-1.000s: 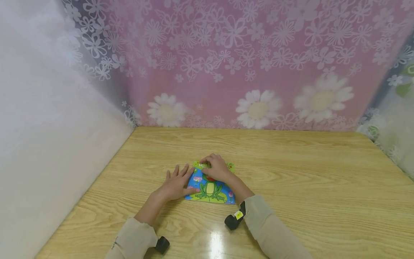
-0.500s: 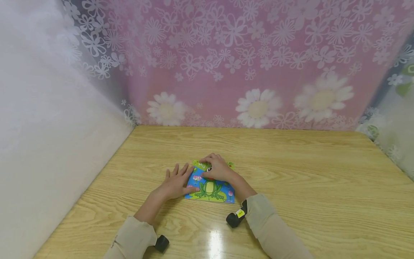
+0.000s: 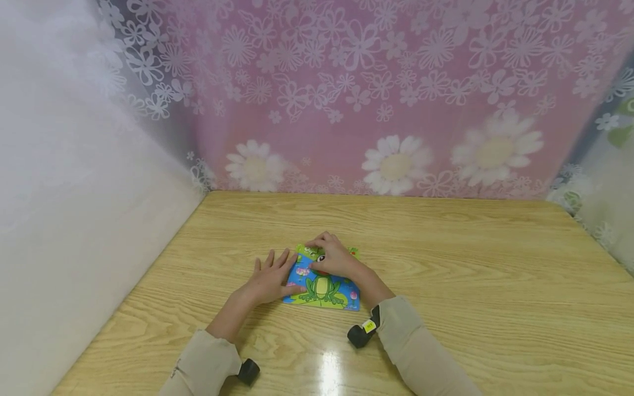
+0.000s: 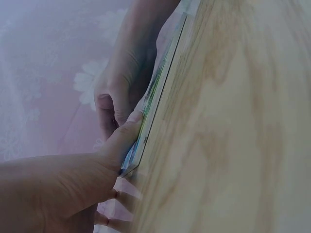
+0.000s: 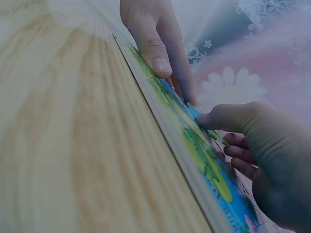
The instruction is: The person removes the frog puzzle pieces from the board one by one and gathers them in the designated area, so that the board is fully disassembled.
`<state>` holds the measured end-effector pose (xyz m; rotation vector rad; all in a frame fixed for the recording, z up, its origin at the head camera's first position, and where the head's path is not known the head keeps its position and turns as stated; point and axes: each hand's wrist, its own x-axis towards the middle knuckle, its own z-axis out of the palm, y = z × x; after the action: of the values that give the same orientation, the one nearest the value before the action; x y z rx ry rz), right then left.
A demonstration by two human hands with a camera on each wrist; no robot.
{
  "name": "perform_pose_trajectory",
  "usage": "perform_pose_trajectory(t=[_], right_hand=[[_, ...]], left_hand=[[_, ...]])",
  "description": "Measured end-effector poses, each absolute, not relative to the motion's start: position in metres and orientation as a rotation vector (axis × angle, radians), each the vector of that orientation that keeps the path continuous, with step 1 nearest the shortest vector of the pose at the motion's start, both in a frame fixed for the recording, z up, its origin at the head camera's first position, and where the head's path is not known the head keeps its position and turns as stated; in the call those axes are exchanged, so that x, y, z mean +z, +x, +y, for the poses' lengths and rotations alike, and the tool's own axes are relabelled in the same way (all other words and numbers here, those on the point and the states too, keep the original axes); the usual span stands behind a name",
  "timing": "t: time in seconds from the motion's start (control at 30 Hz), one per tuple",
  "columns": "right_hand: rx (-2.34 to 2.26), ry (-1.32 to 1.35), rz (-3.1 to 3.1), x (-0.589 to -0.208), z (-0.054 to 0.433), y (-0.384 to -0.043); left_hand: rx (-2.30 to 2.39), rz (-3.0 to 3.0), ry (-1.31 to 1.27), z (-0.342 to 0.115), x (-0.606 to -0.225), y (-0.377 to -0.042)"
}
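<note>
A thin frog picture puzzle [image 3: 322,300] with a blue and green face lies flat on the wooden table. My left hand [image 3: 267,283] rests at its left side, fingers spread, and the thumb [image 5: 159,63] presses on the picture. Over the upper part of the board, my right hand [image 3: 334,259] curls its thumb and fingers around the frog-head piece [image 3: 321,268]. One of the frog's eyes shows between thumb and forefinger; the palm hides the rest of the head. In the right wrist view, the right thumb [image 5: 228,118] touches a green edge just above the board.
The wood-grain table [image 3: 470,264] stretches around the puzzle. A pink floral curtain [image 3: 346,110] hangs along its back edge, and a white cloth wall [image 3: 89,165] stands on the left. Black wrist cameras [image 3: 359,335] sit below both forearms.
The frog's eye and more of its green head now show beneath my right hand, where they were hidden a second ago. My left hand has stayed in place.
</note>
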<state>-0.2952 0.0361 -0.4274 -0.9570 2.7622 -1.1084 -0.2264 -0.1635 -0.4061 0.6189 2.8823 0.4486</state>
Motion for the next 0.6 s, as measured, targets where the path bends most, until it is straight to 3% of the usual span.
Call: perform_pose_trajectory(t=[0.6], right_hand=[[-1.069,-1.017,2.775,-0.4227,0.0365,-0.2982]], left_hand=[[0.453,2.878,0.619,-0.1639,-0.4059,-0.2267]])
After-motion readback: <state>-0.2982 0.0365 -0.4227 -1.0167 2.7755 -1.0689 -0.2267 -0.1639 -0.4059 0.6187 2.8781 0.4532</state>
